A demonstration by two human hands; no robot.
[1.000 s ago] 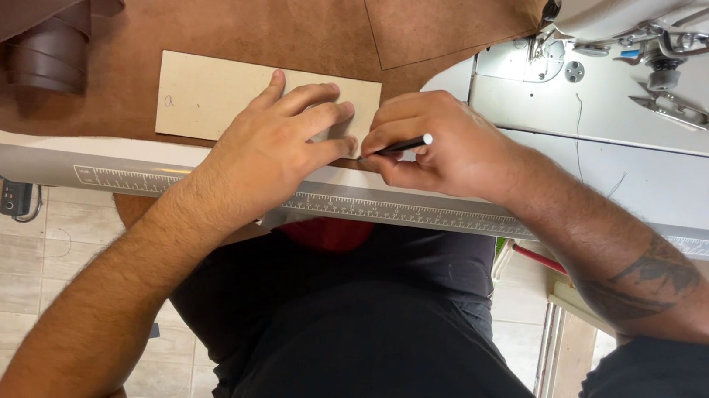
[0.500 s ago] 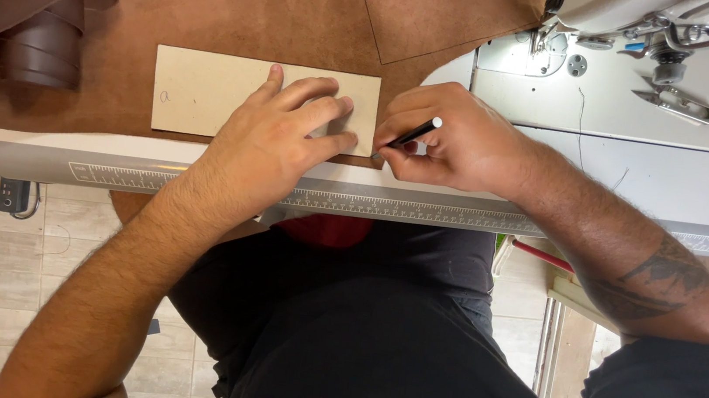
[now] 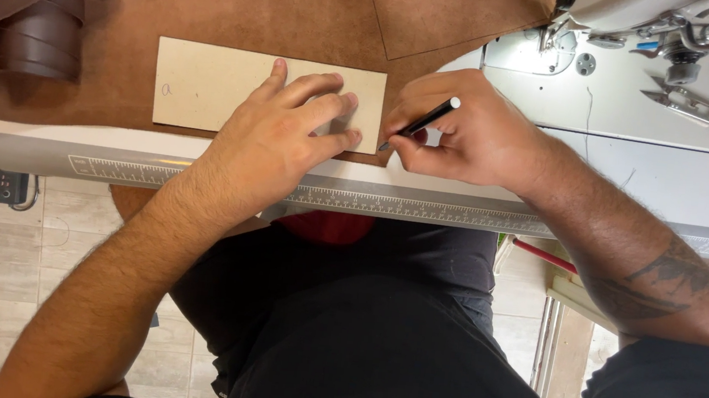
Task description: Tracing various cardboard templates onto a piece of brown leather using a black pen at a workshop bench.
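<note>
Cardboard template (image 3: 208, 85) stays pinned flat by my open left hand (image 3: 277, 143); right hand (image 3: 467, 132), gripping the pen (image 3: 419, 124), has slid down to the template's lower right corner.

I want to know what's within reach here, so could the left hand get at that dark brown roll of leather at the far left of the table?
Probably yes. The left hand lies flat on the tan card template, and only bare brown leather separates it from the dark roll. It would have to let go of the template.
</note>
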